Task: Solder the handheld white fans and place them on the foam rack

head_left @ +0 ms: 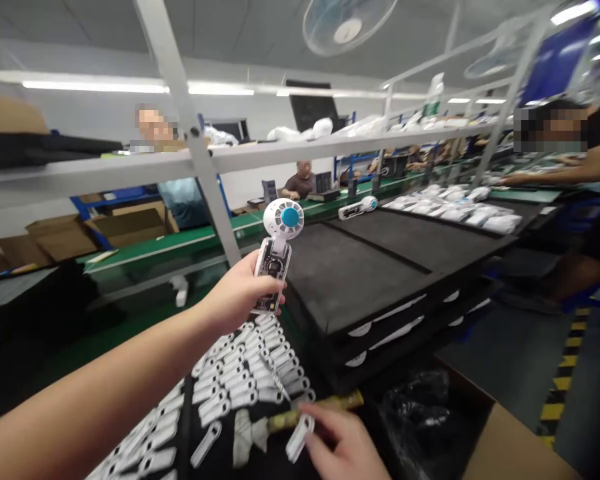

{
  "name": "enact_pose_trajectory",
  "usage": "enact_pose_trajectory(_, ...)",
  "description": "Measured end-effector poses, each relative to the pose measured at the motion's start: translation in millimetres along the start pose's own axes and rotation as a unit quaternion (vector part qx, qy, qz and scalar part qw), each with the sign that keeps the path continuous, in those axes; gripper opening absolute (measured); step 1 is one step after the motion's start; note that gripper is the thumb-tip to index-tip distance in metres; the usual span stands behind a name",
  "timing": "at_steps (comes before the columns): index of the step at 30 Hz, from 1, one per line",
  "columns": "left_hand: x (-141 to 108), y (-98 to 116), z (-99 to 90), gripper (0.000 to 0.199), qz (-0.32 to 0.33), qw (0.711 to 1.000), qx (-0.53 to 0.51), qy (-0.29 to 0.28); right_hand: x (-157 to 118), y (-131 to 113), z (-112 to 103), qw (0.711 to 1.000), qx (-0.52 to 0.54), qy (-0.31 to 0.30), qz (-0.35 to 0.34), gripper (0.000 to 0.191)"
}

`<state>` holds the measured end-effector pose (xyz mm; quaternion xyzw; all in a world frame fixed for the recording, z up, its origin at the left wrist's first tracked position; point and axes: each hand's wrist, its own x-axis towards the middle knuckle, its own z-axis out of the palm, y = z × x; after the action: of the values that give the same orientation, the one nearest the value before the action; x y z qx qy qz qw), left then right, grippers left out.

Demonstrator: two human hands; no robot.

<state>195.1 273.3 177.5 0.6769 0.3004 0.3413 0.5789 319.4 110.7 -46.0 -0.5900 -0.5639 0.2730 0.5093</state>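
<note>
My left hand (pixel 247 287) is closed round a small white handheld fan (pixel 283 219) with a blue centre, held upright with the circuit board in its handle exposed. Lower down, my right hand (pixel 340 437) has thumb and fingers round a white plastic cover (pixel 299 440) with a slot near one end. Metal tweezers (pixel 276 379) point up and left from the fingers of that hand. Beside it lies a yellowish rolled strip (pixel 285 420). Many similar white covers (pixel 237 380) are spread in rows on the dark surface below my left hand.
Stacked black trays (pixel 370 260) stand at the right, with another fan (pixel 359 207) and bagged white items (pixel 455 207) on top. A cardboard box (pixel 515 440) is at the lower right. Metal shelf bars (pixel 300 150) cross ahead; people sit beyond a green conveyor (pixel 165 247).
</note>
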Motion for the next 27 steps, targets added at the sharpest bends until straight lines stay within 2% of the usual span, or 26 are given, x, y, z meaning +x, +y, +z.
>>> enact_pose_trajectory(3,-61.7,-35.0,-23.2,0.069,-0.012,0.998,0.037,0.046,4.9,-23.1,7.1,0.990,0.132,0.017,0.044,0.035)
enact_pose_trajectory(6,-110.9,-80.4,-31.5,0.076,-0.033,0.997,0.018,0.060,15.2,-46.7,21.2,0.966,0.238,0.017,0.103,0.037)
enact_pose_trajectory(9,-142.6,-122.0,-26.9,0.077,-0.027,0.996,-0.045,0.066,26.4,-61.5,40.0,0.945,0.293,-0.010,0.144,0.038)
enact_pose_trajectory(12,-161.9,-150.0,-19.5,0.080,-0.023,0.994,-0.058,0.086,32.4,-68.5,55.4,0.929,0.321,-0.022,0.181,0.041)
enact_pose_trajectory(15,-174.0,-160.0,-15.6,0.080,-0.037,0.995,-0.031,0.089,31.3,-72.5,62.5,0.930,0.319,-0.018,0.181,0.036)
enact_pose_trajectory(19,-184.2,-158.6,-14.5,0.080,-0.039,0.994,0.009,0.101,24.1,-75.7,65.4,0.936,0.300,-0.022,0.185,0.034)
enact_pose_trajectory(22,-188.3,-160.3,-12.3,0.087,-0.044,0.994,0.039,0.095,17.6,-75.9,69.5,0.945,0.270,-0.021,0.186,0.033)
enact_pose_trajectory(24,-188.7,-163.2,-9.9,0.093,-0.059,0.992,0.050,0.098,14.2,-73.2,71.7,0.949,0.259,-0.015,0.182,0.038)
enact_pose_trajectory(26,-187.5,-164.5,-7.4,0.092,-0.069,0.990,0.038,0.118,13.2,-67.2,69.6,0.958,0.244,-0.011,0.152,0.045)
enact_pose_trajectory(27,-186.6,-163.6,-6.5,0.090,-0.075,0.989,0.017,0.128,13.9,-63.0,66.2,0.970,0.213,-0.018,0.113,0.046)
